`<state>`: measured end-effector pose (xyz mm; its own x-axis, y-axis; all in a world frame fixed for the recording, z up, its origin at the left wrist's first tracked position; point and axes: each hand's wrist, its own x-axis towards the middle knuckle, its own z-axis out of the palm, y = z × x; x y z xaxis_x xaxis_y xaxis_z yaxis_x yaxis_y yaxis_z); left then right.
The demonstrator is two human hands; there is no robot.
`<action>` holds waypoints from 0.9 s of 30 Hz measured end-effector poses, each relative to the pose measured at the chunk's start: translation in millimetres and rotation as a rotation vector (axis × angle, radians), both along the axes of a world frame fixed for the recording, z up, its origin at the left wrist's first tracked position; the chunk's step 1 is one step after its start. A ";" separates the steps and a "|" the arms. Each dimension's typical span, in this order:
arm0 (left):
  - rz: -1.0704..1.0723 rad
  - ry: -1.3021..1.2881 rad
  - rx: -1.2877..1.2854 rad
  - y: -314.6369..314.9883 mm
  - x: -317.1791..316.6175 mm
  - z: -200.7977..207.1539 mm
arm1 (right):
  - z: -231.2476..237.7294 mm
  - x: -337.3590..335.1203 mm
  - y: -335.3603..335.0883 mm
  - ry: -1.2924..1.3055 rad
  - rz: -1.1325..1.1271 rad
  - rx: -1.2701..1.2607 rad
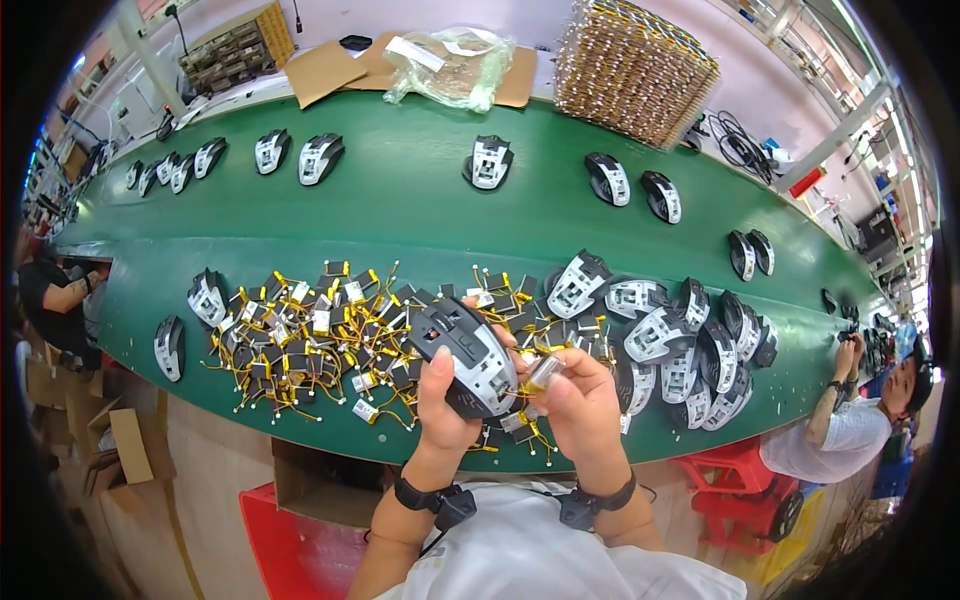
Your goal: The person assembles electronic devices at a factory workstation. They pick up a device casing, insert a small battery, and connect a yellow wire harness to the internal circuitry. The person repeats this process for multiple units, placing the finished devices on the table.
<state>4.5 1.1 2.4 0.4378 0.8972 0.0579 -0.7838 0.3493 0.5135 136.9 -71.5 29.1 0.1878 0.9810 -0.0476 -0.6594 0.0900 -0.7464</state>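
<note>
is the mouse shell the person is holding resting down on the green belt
No, the left hand holds the mouse shell lifted above the green belt, over the pile of small batteries.

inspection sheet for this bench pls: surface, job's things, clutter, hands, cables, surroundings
Surface: green belt, long and curved.
Job's things: mouse shell in left hand; small battery in right hand.
Clutter: battery pile with yellow wires; shell pile; single shells along the far edge.
Hands: both gripping, wrist straps on.
Cables: black coil at the far right.
Surroundings: cardboard, plastic bag, stacked trays, co-worker at right.
</note>
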 end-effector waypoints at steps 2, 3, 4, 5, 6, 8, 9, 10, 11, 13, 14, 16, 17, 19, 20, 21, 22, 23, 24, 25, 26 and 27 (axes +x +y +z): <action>-0.013 0.010 0.033 0.9 0.2 -4.1 | 1.1 4.8 0.1 0.100 0.115 0.013; 0.011 0.039 0.016 1.2 1.2 -2.6 | 1.6 4.8 0.4 0.027 0.133 0.069; 0.033 0.067 0.000 1.5 2.4 0.2 | 4.2 1.8 -1.4 -0.159 0.071 0.039; 0.055 0.098 -0.018 1.6 3.8 1.9 | 7.4 -3.2 -5.3 -0.342 0.008 0.007; 0.068 0.081 -0.041 1.9 5.7 2.5 | 8.1 -7.7 -6.7 -0.525 -0.056 -0.026; 0.091 0.041 -0.085 2.9 9.2 3.7 | 3.4 -12.5 -3.5 -0.459 -0.092 -0.012; 0.094 -0.015 -0.093 4.0 9.7 1.4 | 2.3 -12.2 -2.0 -0.266 -0.061 -0.049; 0.098 -0.004 -0.097 5.2 8.1 0.8 | 0.0 -11.3 -0.5 -0.072 -0.030 -0.085; 0.100 0.003 -0.105 6.0 7.3 -0.7 | -6.8 -2.5 0.9 0.113 0.031 -0.047; 0.101 -0.020 -0.135 8.7 5.6 -2.0 | -9.5 4.9 -2.1 0.144 0.050 -0.111; 0.103 -0.030 -0.158 9.4 4.8 -3.8 | -9.1 8.8 -4.9 0.158 0.052 -0.146; 0.114 -0.020 -0.152 10.7 -0.5 -2.6 | -10.2 16.0 -9.4 0.114 0.223 -0.186; 0.129 0.001 -0.119 11.9 -2.7 -4.2 | -6.5 11.8 -11.2 0.105 0.214 -0.203; 0.130 -0.015 -0.119 10.8 1.5 -2.6 | -7.6 9.8 -17.1 0.064 0.216 -0.207; 0.137 -0.021 -0.114 10.3 2.4 -0.8 | -11.8 7.6 -19.2 0.041 0.236 -0.189; 0.141 -0.006 -0.105 9.5 3.6 -0.8 | -14.6 5.8 -20.3 0.018 0.256 -0.169; 0.146 0.008 -0.096 8.7 4.6 -0.9 | -14.9 4.6 -20.1 0.034 0.267 -0.158; 0.134 0.007 -0.099 8.6 5.8 1.1 | -14.0 4.9 -20.0 0.048 0.272 -0.144; 0.134 0.015 -0.092 9.4 4.6 3.1 | -13.5 5.6 -20.0 0.061 0.276 -0.131; 0.133 0.024 -0.085 10.5 2.5 5.0 | -13.5 7.1 -20.6 0.047 0.257 -0.152; 0.136 0.028 -0.080 11.0 0.5 5.6 | -11.4 8.8 -20.6 0.007 0.243 -0.133; 0.148 0.032 -0.090 11.2 -1.2 5.3 | -7.8 10.5 -20.6 -0.032 0.228 -0.113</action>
<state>3.3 12.3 7.7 0.3011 0.9529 -0.0374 -0.8138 0.2772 0.5107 147.3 -92.1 21.3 -0.0344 0.9870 -0.1570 -0.6292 -0.1434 -0.7639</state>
